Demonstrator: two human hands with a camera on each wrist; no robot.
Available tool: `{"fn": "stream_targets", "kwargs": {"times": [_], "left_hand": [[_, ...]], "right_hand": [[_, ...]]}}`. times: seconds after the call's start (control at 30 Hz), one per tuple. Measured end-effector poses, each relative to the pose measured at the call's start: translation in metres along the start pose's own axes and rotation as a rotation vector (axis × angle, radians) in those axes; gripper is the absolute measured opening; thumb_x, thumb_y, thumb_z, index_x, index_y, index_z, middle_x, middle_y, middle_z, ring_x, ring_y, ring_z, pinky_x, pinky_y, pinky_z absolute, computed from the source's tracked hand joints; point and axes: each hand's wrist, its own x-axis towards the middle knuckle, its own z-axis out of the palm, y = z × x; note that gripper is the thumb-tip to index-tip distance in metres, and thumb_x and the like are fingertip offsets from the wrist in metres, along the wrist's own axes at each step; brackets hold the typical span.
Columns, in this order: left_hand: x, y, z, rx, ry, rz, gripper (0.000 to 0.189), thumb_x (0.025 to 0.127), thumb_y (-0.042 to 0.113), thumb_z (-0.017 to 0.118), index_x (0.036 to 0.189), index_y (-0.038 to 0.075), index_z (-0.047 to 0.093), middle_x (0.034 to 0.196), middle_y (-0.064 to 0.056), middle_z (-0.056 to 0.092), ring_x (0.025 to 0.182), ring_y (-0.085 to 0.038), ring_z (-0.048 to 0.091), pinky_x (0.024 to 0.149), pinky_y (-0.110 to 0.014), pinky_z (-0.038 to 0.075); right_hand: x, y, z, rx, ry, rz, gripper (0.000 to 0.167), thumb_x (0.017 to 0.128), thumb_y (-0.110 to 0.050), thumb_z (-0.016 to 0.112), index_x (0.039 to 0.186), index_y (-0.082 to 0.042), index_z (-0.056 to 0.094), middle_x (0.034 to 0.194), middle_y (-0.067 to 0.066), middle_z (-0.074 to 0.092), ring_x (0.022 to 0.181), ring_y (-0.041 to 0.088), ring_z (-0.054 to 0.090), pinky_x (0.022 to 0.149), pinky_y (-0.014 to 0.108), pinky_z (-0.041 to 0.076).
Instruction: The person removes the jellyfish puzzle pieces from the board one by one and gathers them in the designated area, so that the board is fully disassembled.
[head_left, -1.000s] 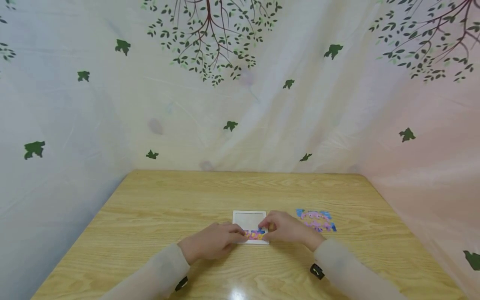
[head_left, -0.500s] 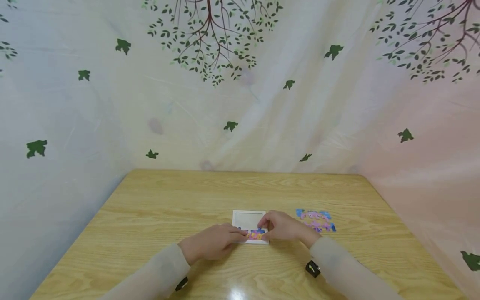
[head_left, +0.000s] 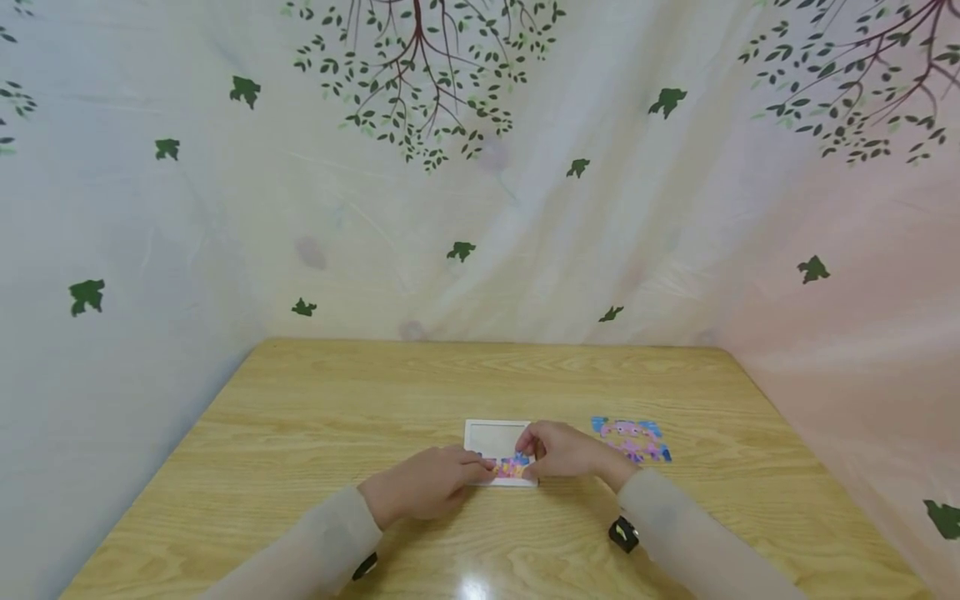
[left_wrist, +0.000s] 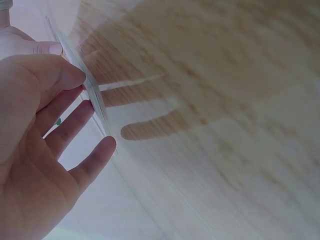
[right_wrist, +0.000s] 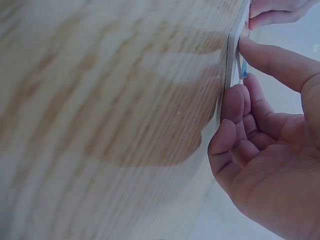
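A small white puzzle frame [head_left: 497, 422] lies flat on the wooden table, with a row of pink, yellow and blue puzzle pieces [head_left: 508, 469] along its near side. At its left end rests my left hand [head_left: 427, 483], fingers fairly straight, fingertips over the row; the left wrist view has its thumb and fingertips right at the frame's edge. From the other side, my right hand [head_left: 568, 454] pinches a puzzle piece [right_wrist: 244, 69] between thumb and index finger at the row's right end. In the right wrist view only the piece's blue edge shows, tilted up from the frame; its other fingers curl beside the frame.
Right of the frame lies a group of pink and blue puzzle pieces [head_left: 636, 432], arranged close together like a pink creature. The wooden table [head_left: 360, 392] ends at a pale cloth backdrop [head_left: 360, 275] with printed leaves.
The left fingers shift slightly, uncovering a bit of blue at the row's left end. By the right fingertips, the row's right end now looks lighter blue and raised. Both arms stay nearly still.
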Motion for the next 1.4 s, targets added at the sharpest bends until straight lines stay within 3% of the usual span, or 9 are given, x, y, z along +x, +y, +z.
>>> {"fn": "stream_targets", "kwargs": {"times": [0.27,0.47,0.7,1.2,1.4], "left_hand": [[0.003,0.002,0.000,0.016,-0.041,-0.032,0.031,0.096,0.002,0.067,0.126,0.006,0.071,0.132,-0.007,0.070,0.121,-0.022,0.065,0.101,-0.032,0.054],[0.004,0.001,0.004,0.018,-0.081,-0.079,0.033,0.097,0.005,0.068,0.129,0.009,0.070,0.136,-0.004,0.068,0.124,-0.021,0.064,0.103,-0.033,0.053],[0.003,0.001,0.004,0.007,-0.087,-0.081,0.032,0.098,0.006,0.066,0.130,0.009,0.069,0.136,-0.004,0.068,0.125,-0.021,0.063,0.106,-0.033,0.051],[-0.001,0.001,0.002,-0.012,-0.038,-0.046,0.037,0.092,0.001,0.067,0.129,0.007,0.069,0.135,-0.005,0.068,0.122,-0.022,0.064,0.105,-0.032,0.051],[-0.001,-0.001,0.005,-0.011,-0.008,-0.027,0.036,0.092,0.001,0.067,0.127,0.007,0.070,0.134,-0.005,0.069,0.121,-0.022,0.065,0.105,-0.032,0.051]], "right_hand": [[0.001,0.001,0.001,0.023,-0.010,-0.014,0.028,0.084,-0.004,0.080,0.105,-0.006,0.062,0.095,0.002,0.063,0.087,0.015,0.056,0.078,0.028,0.048],[-0.002,-0.002,-0.001,0.046,-0.009,-0.013,0.025,0.090,-0.003,0.075,0.107,-0.010,0.058,0.098,0.001,0.065,0.092,0.015,0.058,0.083,0.031,0.050],[-0.014,0.006,-0.009,0.079,0.021,-0.035,0.022,0.094,-0.009,0.072,0.109,-0.010,0.056,0.095,0.002,0.064,0.085,0.015,0.058,0.072,0.028,0.049],[-0.078,0.059,-0.036,0.054,0.052,-0.070,0.022,0.101,-0.012,0.067,0.117,-0.004,0.056,0.083,-0.002,0.056,0.066,0.003,0.047,0.058,0.019,0.041],[-0.110,0.076,-0.053,0.118,0.081,0.011,0.025,0.101,-0.013,0.067,0.119,-0.002,0.053,0.098,0.007,0.063,0.083,0.011,0.059,0.070,0.024,0.051]]}}
